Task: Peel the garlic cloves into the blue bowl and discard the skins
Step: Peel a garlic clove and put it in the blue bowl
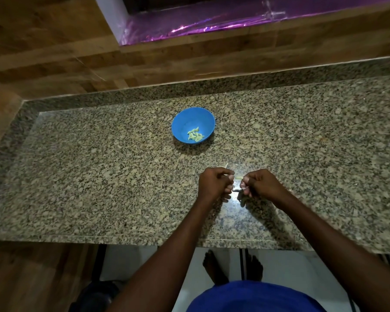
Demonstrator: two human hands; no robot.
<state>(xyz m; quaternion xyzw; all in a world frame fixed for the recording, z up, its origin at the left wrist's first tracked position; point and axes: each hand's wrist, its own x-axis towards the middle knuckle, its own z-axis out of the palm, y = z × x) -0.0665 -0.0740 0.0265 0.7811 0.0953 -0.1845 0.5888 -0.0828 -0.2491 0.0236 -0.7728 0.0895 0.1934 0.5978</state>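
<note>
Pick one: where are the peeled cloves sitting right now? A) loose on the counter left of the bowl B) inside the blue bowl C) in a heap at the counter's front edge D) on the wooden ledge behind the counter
B: a small cluster of pale peeled cloves lies at the bottom of the blue bowl, which stands on the granite counter beyond both hands.

A speckled grey-and-beige granite countertop (99, 176) meets wood-grain panelled walls (54, 52) — purple-lit reflective recess (200, 21) above, white tiled floor (144, 262) below.
</note>
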